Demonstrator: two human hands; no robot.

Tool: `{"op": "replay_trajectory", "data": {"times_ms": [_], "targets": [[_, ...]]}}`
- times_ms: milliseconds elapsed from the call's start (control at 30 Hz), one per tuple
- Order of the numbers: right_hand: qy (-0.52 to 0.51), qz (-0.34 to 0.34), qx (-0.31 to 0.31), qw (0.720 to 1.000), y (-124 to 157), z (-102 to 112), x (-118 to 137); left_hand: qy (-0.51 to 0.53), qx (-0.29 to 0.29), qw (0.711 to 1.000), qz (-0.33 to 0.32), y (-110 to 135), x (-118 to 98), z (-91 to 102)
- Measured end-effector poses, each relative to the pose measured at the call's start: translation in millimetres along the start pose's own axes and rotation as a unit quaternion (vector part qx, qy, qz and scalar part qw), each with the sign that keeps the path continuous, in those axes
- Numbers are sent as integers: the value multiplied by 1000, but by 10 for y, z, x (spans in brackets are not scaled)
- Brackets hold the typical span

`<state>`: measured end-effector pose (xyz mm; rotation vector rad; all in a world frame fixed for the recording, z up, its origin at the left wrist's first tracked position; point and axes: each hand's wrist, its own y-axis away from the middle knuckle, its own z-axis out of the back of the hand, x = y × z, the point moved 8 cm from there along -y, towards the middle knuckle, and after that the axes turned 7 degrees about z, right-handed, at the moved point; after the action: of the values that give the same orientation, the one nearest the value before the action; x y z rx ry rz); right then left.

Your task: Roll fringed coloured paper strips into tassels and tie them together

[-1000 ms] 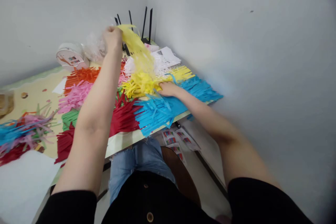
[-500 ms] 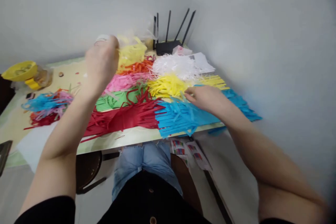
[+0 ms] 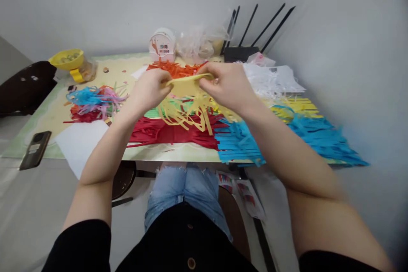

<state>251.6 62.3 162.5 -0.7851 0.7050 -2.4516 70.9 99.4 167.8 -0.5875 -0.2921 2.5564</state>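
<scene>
A pale yellow fringed paper sheet (image 3: 188,87) is stretched between my two hands above the table, its cut strips hanging down. My left hand (image 3: 153,89) pinches one end of its upper edge, and my right hand (image 3: 219,83) grips the other. Below it lie red fringed paper (image 3: 172,134) and blue fringed paper (image 3: 237,136). Orange paper strips (image 3: 174,68) show behind the hands. Green fringed paper (image 3: 154,112) is partly hidden beneath the hanging strips. To the right sit white shredded paper (image 3: 264,83) and bright yellow fringed paper (image 3: 304,106).
A black router (image 3: 240,53) with upright antennas stands at the back, beside a clear plastic bag (image 3: 197,44) and a round white box (image 3: 162,46). Leftward are a yellow funnel-like container (image 3: 68,59), mixed paper strips (image 3: 92,100), a white sheet (image 3: 79,142) and a phone (image 3: 36,148) at the edge.
My left hand has come down and inward with the pale yellow paper. My right hand has left the blue and bright yellow paper and now holds the pale sheet's other end. The view has shifted.
</scene>
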Motion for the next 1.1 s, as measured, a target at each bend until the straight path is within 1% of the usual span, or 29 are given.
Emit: {"op": "replay_trajectory", "data": {"times_ms": [100,133,167,200,233,333,367,433,500,567,633,700,800,900,967,1000,1100], "targets": [[-27,-2,-15,1000,-53,130,15,21,5,999,50,81,396,177],[-37,-6,-12,999,-68,138,8,14,6,998,61,118,478,238],[-45,-9,-4,999,-83,127,4,6,9,998,62,157,508,290],[-52,-11,6,999,-96,103,8,4,17,999,49,197,479,322],[-55,-10,16,998,-107,77,22,13,32,999,22,237,395,330],[-57,-5,47,997,-113,29,115,86,64,992,-73,323,0,255],[-56,-6,58,997,-103,33,145,109,65,988,-86,323,-100,203],[-61,-17,73,995,-63,70,174,138,63,986,-72,274,-176,65],[-83,-43,74,993,-3,119,139,163,76,983,-32,211,-118,-80],[-124,-75,77,986,69,110,56,200,94,975,3,180,-13,-165],[-169,-103,90,976,144,24,-29,234,101,967,16,192,69,-173],[-206,-116,90,968,206,-70,-76,248,89,965,14,233,120,-135],[-262,-104,41,959,268,-108,-49,272,44,961,0,313,190,-87],[-340,-87,3,936,339,-101,8,317,4,948,-6,392,294,-106],[-373,-69,-4,925,381,-94,23,344,3,939,-3,442,354,-154],[-377,-54,-6,925,399,-85,22,354,10,935,2,466,377,-179],[-338,-12,12,941,442,-70,10,370,39,928,20,535,423,-186]]}}
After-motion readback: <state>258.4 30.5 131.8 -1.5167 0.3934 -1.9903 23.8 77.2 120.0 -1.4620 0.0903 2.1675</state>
